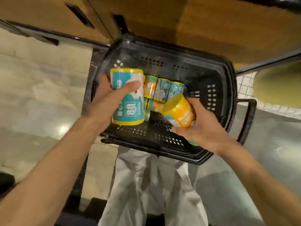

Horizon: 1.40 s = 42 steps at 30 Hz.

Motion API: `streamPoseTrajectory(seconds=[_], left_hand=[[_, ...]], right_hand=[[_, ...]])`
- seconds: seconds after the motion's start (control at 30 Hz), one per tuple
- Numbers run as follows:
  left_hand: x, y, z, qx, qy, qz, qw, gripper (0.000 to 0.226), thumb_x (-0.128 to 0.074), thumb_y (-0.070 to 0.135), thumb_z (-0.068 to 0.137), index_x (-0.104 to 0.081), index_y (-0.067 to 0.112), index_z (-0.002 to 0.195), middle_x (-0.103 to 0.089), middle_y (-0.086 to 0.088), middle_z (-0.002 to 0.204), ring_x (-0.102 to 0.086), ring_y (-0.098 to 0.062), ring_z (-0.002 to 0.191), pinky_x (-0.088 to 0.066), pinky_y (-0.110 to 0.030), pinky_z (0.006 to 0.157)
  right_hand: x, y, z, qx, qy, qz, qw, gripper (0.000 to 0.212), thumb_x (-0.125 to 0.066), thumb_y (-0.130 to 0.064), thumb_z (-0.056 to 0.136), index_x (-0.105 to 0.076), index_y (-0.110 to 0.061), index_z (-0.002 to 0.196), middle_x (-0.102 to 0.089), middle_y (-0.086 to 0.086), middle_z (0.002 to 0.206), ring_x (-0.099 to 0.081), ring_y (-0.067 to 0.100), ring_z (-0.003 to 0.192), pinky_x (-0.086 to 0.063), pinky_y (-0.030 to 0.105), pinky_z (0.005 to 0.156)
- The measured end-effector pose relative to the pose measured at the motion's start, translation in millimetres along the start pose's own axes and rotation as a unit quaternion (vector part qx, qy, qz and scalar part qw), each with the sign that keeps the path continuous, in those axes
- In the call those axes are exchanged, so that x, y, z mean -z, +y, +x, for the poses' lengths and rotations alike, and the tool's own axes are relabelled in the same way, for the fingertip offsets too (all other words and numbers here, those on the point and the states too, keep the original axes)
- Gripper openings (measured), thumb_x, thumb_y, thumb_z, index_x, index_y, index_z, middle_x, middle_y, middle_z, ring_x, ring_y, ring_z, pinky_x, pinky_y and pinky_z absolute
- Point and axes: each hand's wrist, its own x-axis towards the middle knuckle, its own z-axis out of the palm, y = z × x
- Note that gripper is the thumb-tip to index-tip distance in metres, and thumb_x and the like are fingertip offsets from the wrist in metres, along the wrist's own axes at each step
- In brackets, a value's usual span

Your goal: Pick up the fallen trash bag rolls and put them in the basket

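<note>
My left hand (105, 101) grips an upright teal trash bag roll (127, 97) over the near-left part of the black basket (228, 88), while my right hand (202, 126) clasps a tilted orange roll (182, 113) above its near-right side. Beyond both hands, more rolls (162, 90) lie side by side on the basket floor.

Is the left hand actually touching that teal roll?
Touching. The head view shows the left hand wrapped around the teal roll, thumb pressed across its label, holding it above the basket.
</note>
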Motion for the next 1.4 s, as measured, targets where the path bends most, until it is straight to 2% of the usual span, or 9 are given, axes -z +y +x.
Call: streamPoseTrajectory(seconds=[0.1,0.2,0.37,0.5,0.6,0.77,0.93,1.3,1.4], left_hand=[[-1,-42,45,0.014,0.014,0.030,0.999,0.059,-0.083,0.029,0.075,-0.049,0.018,0.122,-0.071,0.002,0.111,-0.073,-0.011,0.093,-0.061,-0.035,0.077],[-10,-74,90,0.010,0.016,0.085,0.996,0.061,-0.085,0.034,0.073,-0.046,0.019,0.117,-0.066,0.006,0.105,-0.072,-0.002,0.082,-0.060,-0.025,0.067],[-33,-117,160,-0.017,0.013,0.227,0.974,0.095,-0.084,0.061,0.053,-0.042,0.020,0.128,-0.065,0.007,0.113,-0.064,-0.016,0.107,-0.053,-0.038,0.094],[-52,-141,198,-0.051,0.001,0.315,0.948,0.095,-0.077,0.060,0.068,-0.033,0.017,0.141,-0.058,0.005,0.125,-0.055,-0.018,0.119,-0.038,-0.021,0.090],[-64,-157,220,-0.075,-0.002,0.364,0.928,0.101,-0.076,0.059,0.071,-0.026,0.014,0.147,-0.052,-0.003,0.139,-0.049,-0.024,0.129,-0.038,-0.026,0.095],[-74,-184,244,-0.075,0.004,0.440,0.895,0.114,-0.076,0.063,0.067,-0.018,0.013,0.152,-0.038,-0.007,0.151,-0.036,-0.028,0.140,-0.034,-0.042,0.113],[-82,-194,246,-0.088,0.055,0.498,0.861,0.109,-0.070,0.070,0.068,-0.021,0.011,0.146,-0.040,-0.009,0.146,-0.046,-0.037,0.129,-0.044,-0.053,0.100],[-115,-185,257,-0.164,0.167,0.520,0.821,0.081,-0.073,0.056,0.078,-0.037,0.014,0.136,-0.051,-0.013,0.133,-0.058,-0.033,0.117,-0.051,-0.045,0.088],[-119,-187,255,-0.243,0.163,0.584,0.757,0.076,-0.077,0.040,0.079,-0.039,0.014,0.139,-0.042,-0.012,0.141,-0.049,-0.032,0.124,-0.048,-0.044,0.094]], right_hand=[[-36,42,44,0.032,-0.031,-0.152,0.987,0.086,-0.086,-0.038,0.072,-0.040,-0.031,0.144,-0.058,-0.002,0.129,-0.056,0.021,0.114,-0.048,0.038,0.095],[-74,82,82,0.048,-0.082,-0.278,0.956,0.090,-0.079,-0.041,0.078,-0.028,-0.031,0.152,-0.049,0.004,0.139,-0.045,0.030,0.125,-0.041,0.041,0.102],[-127,129,136,0.042,-0.161,-0.388,0.907,0.090,-0.077,-0.028,0.082,-0.023,-0.026,0.155,-0.034,0.013,0.146,-0.037,0.037,0.133,-0.038,0.049,0.111],[-158,155,172,0.030,-0.162,-0.398,0.903,0.096,-0.073,-0.026,0.087,-0.010,-0.021,0.160,-0.027,0.015,0.152,-0.031,0.037,0.136,-0.033,0.047,0.115],[-176,166,194,0.013,-0.154,-0.389,0.908,0.097,-0.069,-0.045,0.090,-0.007,-0.020,0.160,-0.024,0.015,0.155,-0.029,0.038,0.137,-0.031,0.046,0.112],[-196,179,208,0.002,-0.129,-0.362,0.923,0.094,-0.067,-0.042,0.093,-0.005,-0.021,0.160,-0.021,0.011,0.154,-0.020,0.035,0.143,-0.027,0.048,0.116],[-199,189,213,0.001,-0.120,-0.338,0.934,0.088,-0.055,-0.038,0.098,0.006,-0.025,0.160,-0.020,0.009,0.151,-0.018,0.032,0.140,-0.022,0.049,0.117],[-200,190,213,0.041,-0.110,-0.373,0.920,0.087,-0.052,-0.035,0.101,0.010,-0.019,0.160,-0.020,0.015,0.148,-0.025,0.034,0.134,-0.031,0.049,0.115],[-199,187,214,0.068,-0.113,-0.400,0.907,0.082,-0.051,-0.026,0.102,0.003,-0.009,0.160,-0.024,0.018,0.148,-0.028,0.034,0.131,-0.028,0.043,0.116]])
